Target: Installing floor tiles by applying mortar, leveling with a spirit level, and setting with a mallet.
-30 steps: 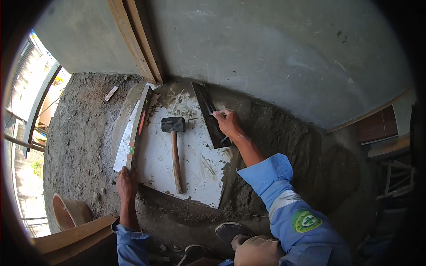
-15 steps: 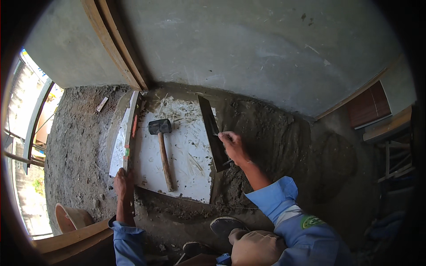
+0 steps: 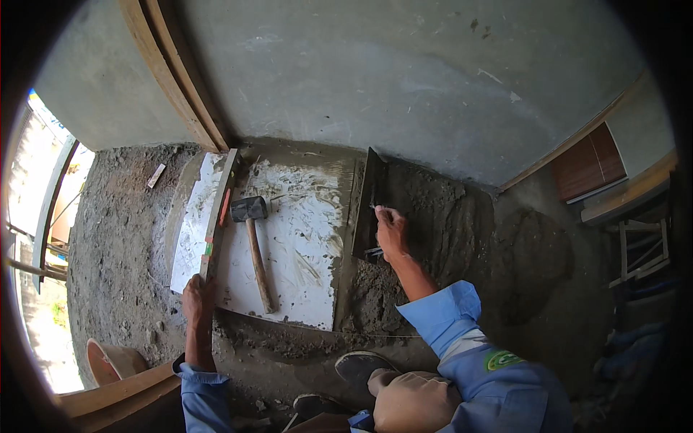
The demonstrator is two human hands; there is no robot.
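My left hand grips the lower end of a long level lying along the left part of a white, mortar-smeared slab. A rubber mallet with black head and wooden handle rests on that slab. Right of the slab, my right hand is closed on the handle of a dark flat trowel, whose long blade is over wet grey mortar, beside a strip of smoother mortar along the slab's edge.
A grey wall with a vertical timber runs behind. An orange-lined bucket and wooden boards sit at lower left. Rough ground borders a bright opening at left. A wooden frame stands at right. My shoe is below.
The trowel has moved rightward off the slab's edge onto the mortar, uncovering a smoother strip. The view has shifted. My left hand still holds the level.
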